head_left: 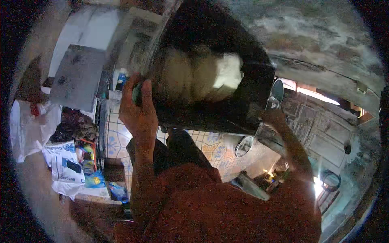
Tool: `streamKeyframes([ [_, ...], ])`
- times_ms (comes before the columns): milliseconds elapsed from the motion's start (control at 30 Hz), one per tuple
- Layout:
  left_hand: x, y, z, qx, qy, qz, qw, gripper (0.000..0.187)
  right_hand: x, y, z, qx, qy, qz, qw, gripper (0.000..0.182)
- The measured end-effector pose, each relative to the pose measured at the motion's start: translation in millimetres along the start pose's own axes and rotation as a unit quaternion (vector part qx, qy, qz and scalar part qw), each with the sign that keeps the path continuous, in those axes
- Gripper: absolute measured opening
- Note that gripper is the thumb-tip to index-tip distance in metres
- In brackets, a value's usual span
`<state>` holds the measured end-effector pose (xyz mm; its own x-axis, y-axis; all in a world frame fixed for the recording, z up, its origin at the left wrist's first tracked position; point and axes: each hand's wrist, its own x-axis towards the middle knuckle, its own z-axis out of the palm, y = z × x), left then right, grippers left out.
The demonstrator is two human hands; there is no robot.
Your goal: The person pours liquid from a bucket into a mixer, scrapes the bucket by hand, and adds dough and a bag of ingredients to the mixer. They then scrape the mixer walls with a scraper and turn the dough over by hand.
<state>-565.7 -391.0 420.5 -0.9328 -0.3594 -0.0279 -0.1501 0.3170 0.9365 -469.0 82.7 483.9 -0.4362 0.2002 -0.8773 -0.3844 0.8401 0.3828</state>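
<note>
Blackened metal tin [219,109], big and boxy, fills the middle of my view, tipped over toward me so I look into its open mouth, where a pale, doughy mass [198,77] sits against the inner wall. It is held up in the air, well above the tiled counter [117,137] and the clutter below. My left hand [137,109] grips the tin's left edge, fingers wrapped over the rim and closed on it, with what looks like a bit of green cloth or pad [137,92] pinched beneath them. My right hand [272,117] is at the tin's lower right corner, but it is dim and partly hidden by the tin; it seems to bear against the side, and I cannot tell whether the fingers are closed around it. My red sleeves [227,206] fill the bottom of the view. I judge the step in hand to be tilting the tin to bring out or check the pale mass. The next move, as I read it, calls for a firm hold on both sides and a slow, controlled tilt, since the mass could slide out suddenly. Smaller things lie lower left: printed plastic bags [67,166] and a round metal lid [244,146] under the tin.
</note>
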Motion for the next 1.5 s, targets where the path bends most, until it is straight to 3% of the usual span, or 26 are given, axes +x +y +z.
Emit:
streamKeyframes([
  [33,1,0,2,-0.002,0.007,0.010,1.000,0.030,-52,-20,-58,0.053,0.053,0.048,0.996,0.025],
  [67,2,0,4,-0.006,0.014,0.020,1.000,0.030,-46,-23,-50,0.057,0.049,0.051,0.996,0.025],
  [133,0,-1,4,-0.012,0.004,0.029,0.999,0.030,-28,-27,-10,0.114,0.002,-0.032,0.993,0.046],
  [167,0,0,3,-0.009,-0.003,0.014,1.000,0.031,38,-21,93,0.094,0.222,-0.081,0.967,0.037],
  [200,2,3,2,-0.006,-0.002,0.005,1.000,0.032,101,-17,192,0.046,0.436,-0.102,0.893,0.029],
  [233,5,4,0,0.015,-0.011,0.015,1.000,0.032,108,-29,184,0.046,0.442,-0.097,0.891,0.029],
  [300,9,10,-3,0.019,-0.003,0.003,1.000,0.032,128,-65,148,0.177,0.360,-0.004,0.916,0.049],
  [367,2,8,-5,0.028,-0.029,-0.017,0.999,0.032,-2,-33,8,0.416,0.187,-0.087,0.886,0.027],
  [400,1,9,-3,0.014,-0.024,-0.016,0.999,0.032,-21,-25,-22,0.129,0.121,-0.066,0.982,0.027],
  [433,0,9,-1,0.001,-0.017,-0.016,1.000,0.032,-41,-16,-24,0.147,0.103,0.050,0.982,0.027],
  [500,3,8,0,0.035,-0.001,-0.002,0.999,0.031,-84,-10,-44,-0.009,0.094,0.020,0.995,0.023],
  [600,4,8,-1,0.057,0.002,-0.012,0.998,0.030,-114,-11,-24,-0.045,0.198,-0.031,0.979,0.014],
  [667,4,7,0,0.075,0.017,0.027,0.997,0.030,-111,-23,-6,0.016,0.295,-0.092,0.951,0.014],
  [700,3,11,1,0.046,0.021,-0.003,0.999,0.029,-106,-38,2,0.031,0.326,-0.083,0.941,0.014],
  [733,3,13,2,0.017,0.022,-0.033,0.999,0.028,-99,-65,-54,0.044,0.090,-0.039,0.994,0.013],
  [767,4,11,2,0.019,0.011,-0.029,0.999,0.028,-53,-74,5,0.216,0.083,0.031,0.972,0.014],
  [833,5,6,1,0.053,0.002,-0.016,0.998,0.028,28,-96,48,0.124,0.246,-0.116,0.954,0.014],
  [933,3,11,-1,0.032,-0.004,-0.038,0.999,0.029,24,-82,-4,0.076,0.200,-0.137,0.967,0.016],
  [967,2,-1,-2,0.020,-0.005,-0.001,1.000,0.033,-32,-80,-76,0.197,0.186,-0.131,0.954,0.015],
  [1033,-1,-5,2,-0.032,0.014,-0.034,0.999,0.035,-93,-87,-123,0.224,0.207,-0.116,0.945,0.016],
  [1100,0,-7,0,-0.091,0.020,-0.060,0.994,0.036,-94,-100,-124,0.257,0.227,-0.087,0.935,0.017],
  [1167,4,-8,-1,0.032,0.020,-0.010,0.999,0.040,-44,-115,-96,0.056,0.173,-0.182,0.966,0.018],
  [1267,5,1,-1,0.023,0.002,0.015,1.000,0.048,9,-139,-98,0.111,0.299,-0.135,0.938,0.016],
  [1367,2,5,-2,-0.060,0.004,-0.012,0.998,0.064,-35,-135,-142,0.152,0.211,-0.133,0.956,0.016],
  [1433,4,-3,3,-0.110,0.019,-0.023,0.993,0.069,-80,-142,-196,0.113,0.078,-0.199,0.970,0.017],
  [1500,-2,-1,6,-0.172,0.033,-0.035,0.984,0.074,-44,-181,-185,0.193,0.295,-0.212,0.911,0.018],
])
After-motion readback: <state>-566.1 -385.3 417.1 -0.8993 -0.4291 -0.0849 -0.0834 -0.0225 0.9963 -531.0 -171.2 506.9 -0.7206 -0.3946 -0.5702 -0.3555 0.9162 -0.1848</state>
